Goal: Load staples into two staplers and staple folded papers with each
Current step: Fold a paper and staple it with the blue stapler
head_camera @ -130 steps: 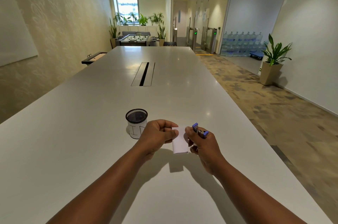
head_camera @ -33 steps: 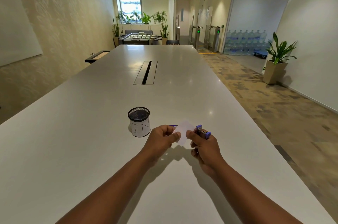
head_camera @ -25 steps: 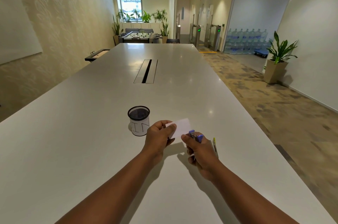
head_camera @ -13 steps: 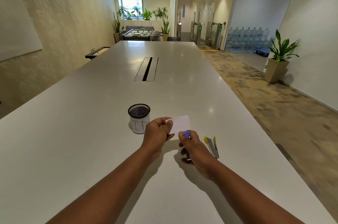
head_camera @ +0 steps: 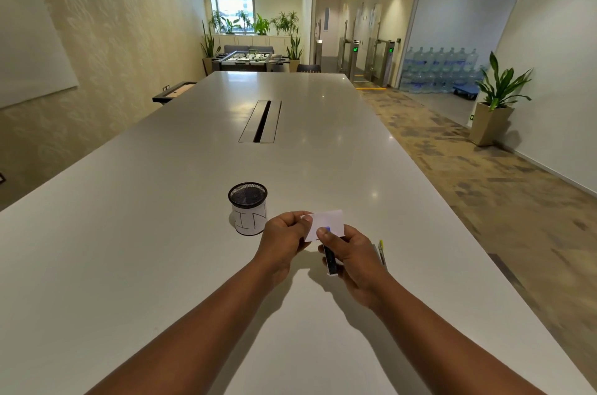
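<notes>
My left hand [head_camera: 284, 238] pinches a small folded white paper [head_camera: 326, 222] by its left edge, just above the white table [head_camera: 129, 249]. A blue stapler [head_camera: 329, 257] sits in my right hand [head_camera: 352, 257], its blue tip against the paper's lower edge and its dark body pointing back toward me. A second stapler with a yellow-green tip [head_camera: 381, 251] lies on the table just right of my right hand, mostly hidden behind it.
A black mesh cup [head_camera: 248, 208] with a white label marked "IN" stands just left of my left hand. A cable slot [head_camera: 261, 120] runs along the table's middle farther away. The table's right edge drops to patterned carpet.
My right hand has turned the blue stapler and brought it from the paper's right side to its lower edge. The paper has tipped to lie wide. The yellow-tipped stapler has come into view.
</notes>
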{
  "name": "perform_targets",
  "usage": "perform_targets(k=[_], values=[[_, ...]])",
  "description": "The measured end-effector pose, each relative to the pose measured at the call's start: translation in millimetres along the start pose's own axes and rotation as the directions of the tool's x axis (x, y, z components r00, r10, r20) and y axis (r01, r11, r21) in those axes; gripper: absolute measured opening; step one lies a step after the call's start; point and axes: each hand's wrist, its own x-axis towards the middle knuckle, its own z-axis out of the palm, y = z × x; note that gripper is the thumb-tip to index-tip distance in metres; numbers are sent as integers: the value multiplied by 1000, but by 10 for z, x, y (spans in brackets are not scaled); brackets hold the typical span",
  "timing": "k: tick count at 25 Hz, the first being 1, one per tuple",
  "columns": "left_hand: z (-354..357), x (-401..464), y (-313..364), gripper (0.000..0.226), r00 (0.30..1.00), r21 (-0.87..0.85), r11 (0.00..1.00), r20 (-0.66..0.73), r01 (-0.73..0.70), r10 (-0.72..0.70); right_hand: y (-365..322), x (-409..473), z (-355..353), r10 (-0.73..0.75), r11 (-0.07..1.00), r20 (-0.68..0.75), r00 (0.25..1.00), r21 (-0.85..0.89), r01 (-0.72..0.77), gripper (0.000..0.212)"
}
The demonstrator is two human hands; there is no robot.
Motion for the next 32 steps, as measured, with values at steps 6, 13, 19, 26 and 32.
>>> perform_targets(k=[6, 13, 19, 26, 32], values=[[9, -37, -4, 12, 1000, -10, 1000, -3, 5, -5, 41, 42, 19, -9, 996, -7, 1000, 86, 10, 49], [24, -78, 20, 10, 1000, 0, 1000, -1, -21, 21, 18, 40, 39, 6, 993, -51, 999, 119, 0, 36], [24, -67, 3, 10, 999, 31, 999, 21, -30, 29, 44, 70, 46, -26, 993, -108, 994, 112, 38, 24], [-47, 87, -42, 9, 996, 45, 999, -82, -12, 16, 124, 159, -25, 30, 996, 6, 1000, 78, -30, 27], [-177, 258, -75, 9, 970, 25, 1000, -243, 3, 3, 234, 275, -142, -40, 957, -223, 974, -288, -27, 17]])
